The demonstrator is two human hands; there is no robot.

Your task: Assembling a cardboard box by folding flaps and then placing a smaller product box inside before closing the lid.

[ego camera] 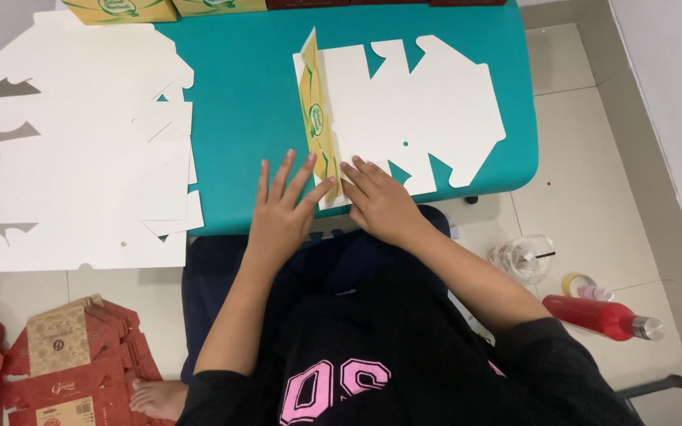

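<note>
1. The teal tabletop (246, 102) fills the upper middle of the frame and gives a flat, firm surface under the cardboard, which a crease needs.

2. A stack of white die-cut box blanks (88, 142) lies in the upper left, overhanging the tabletop's left edge and within easy reach of the left arm, seemingly a supply pile kept apart from the sheet in hand.

3. The single flat box blank (420, 110) lies white side up in the upper centre, its long axis across the frame and its near edge toward the person, so that both hands can press on it without stretching.

4. A pile of red and brown flattened cartons (65, 363) sits on the floor in the lower left, out of the working area.

5. Its yellow printed flap (317, 118) at the blank's left edge stands folded upward, showing the coloured outer face; it is raised along a score line.

6. The left hand (282, 209) lies open, fingers spread flat on the tabletop against the flap's lower end, bracing it from outside.

7. The right hand (380, 201) rests palm down, fingers extended on the blank's near corner, pinning the sheet so it cannot slide.

8. A red bottle (601, 317) lies on the floor at the lower right, beside a clear plastic cup (524, 259).
</note>
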